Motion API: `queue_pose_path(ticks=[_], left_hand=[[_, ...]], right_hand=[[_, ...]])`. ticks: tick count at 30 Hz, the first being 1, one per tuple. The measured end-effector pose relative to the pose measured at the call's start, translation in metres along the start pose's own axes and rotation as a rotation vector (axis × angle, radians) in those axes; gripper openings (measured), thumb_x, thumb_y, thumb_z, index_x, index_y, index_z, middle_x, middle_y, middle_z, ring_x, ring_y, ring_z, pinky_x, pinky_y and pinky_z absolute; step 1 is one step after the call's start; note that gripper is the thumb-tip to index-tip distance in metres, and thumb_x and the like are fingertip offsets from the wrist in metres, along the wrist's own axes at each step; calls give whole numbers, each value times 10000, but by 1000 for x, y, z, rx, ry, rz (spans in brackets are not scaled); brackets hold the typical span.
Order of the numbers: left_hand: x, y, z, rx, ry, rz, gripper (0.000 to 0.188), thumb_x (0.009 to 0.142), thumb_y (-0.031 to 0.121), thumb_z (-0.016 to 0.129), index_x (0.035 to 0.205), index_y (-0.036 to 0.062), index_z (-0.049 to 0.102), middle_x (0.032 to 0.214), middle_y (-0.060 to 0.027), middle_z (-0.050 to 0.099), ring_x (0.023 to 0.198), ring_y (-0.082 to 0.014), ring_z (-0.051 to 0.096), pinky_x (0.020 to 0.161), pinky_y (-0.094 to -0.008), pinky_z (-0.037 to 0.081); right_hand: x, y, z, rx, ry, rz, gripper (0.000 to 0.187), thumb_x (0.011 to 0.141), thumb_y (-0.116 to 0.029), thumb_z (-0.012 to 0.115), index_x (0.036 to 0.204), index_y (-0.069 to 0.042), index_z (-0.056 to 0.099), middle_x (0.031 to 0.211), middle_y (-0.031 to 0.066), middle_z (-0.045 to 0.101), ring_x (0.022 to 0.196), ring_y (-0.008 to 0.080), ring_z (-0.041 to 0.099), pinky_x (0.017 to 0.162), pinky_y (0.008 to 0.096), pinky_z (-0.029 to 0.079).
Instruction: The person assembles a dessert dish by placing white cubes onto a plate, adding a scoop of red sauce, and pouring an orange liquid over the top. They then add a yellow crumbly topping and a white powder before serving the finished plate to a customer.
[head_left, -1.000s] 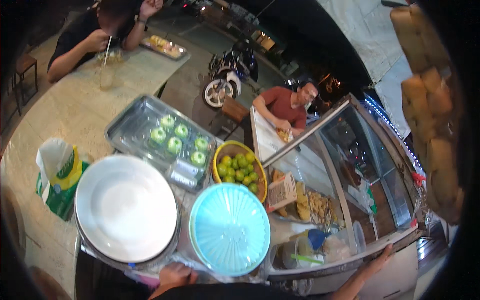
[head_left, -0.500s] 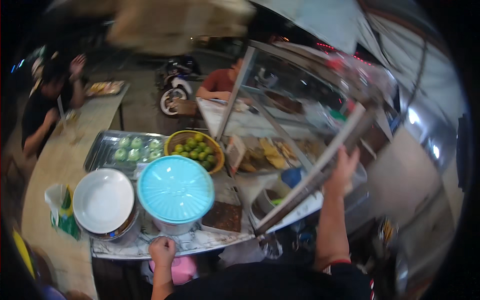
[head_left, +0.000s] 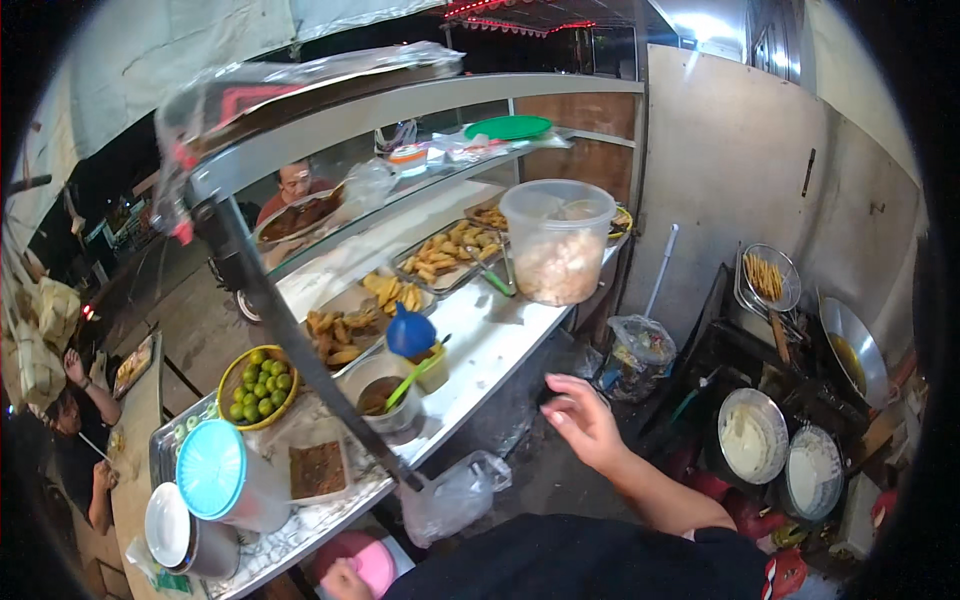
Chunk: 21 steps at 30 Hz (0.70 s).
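Observation:
My right hand [head_left: 585,425] hangs in the air in front of the white counter [head_left: 480,365], its fingers apart and holding nothing. Low in the view, my left hand [head_left: 345,580] is curled closed beside a round pink lid [head_left: 365,560]; whatever may be inside it is hidden. On the counter nearest my right hand are a large clear tub [head_left: 557,240] of pale pieces, green-handled tongs [head_left: 497,280], a blue funnel [head_left: 410,330] and a pot [head_left: 385,408] with a light-green handle standing in it.
Fried food [head_left: 450,250] lies on trays behind a slanted frame post [head_left: 300,350]. Limes [head_left: 260,388] fill a yellow basket, near a blue-lidded container [head_left: 212,468]. At right are batter bowls [head_left: 750,437], a wok [head_left: 855,350] and a strainer of fries [head_left: 765,280]. People sit beyond the counter.
The view has swung to the right, bringing the stove area into sight. My right hand has come away from the frame post. My left hand stays closed, now lower in the view.

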<state>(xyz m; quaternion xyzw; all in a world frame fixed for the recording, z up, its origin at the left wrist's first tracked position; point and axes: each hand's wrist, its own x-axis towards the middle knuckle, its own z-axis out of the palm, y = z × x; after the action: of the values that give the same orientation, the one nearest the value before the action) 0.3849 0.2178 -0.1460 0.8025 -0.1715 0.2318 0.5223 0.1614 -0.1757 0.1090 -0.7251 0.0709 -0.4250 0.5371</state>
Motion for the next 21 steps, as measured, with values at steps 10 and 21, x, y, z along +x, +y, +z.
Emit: queue_pose_path(ticks=[10,21], left_hand=[[-21,256,169,-274,-767,121,286,797,100,553,535,-1,496,549,-100,512,492,-206,475,453,-327,344],[29,313,327,-522,-790,106,166,798,64,576,658,-13,618,788,-120,612,718,-209,590,611,-292,462]], right_hand=[[50,12,-147,-193,-21,52,242,849,-22,496,1090,-2,494,1189,103,437,842,130,567,708,237,463],[284,90,-226,-781,-134,-291,344,730,-119,590,1056,-45,509,1123,172,468,1074,343,456,915,381,372]])
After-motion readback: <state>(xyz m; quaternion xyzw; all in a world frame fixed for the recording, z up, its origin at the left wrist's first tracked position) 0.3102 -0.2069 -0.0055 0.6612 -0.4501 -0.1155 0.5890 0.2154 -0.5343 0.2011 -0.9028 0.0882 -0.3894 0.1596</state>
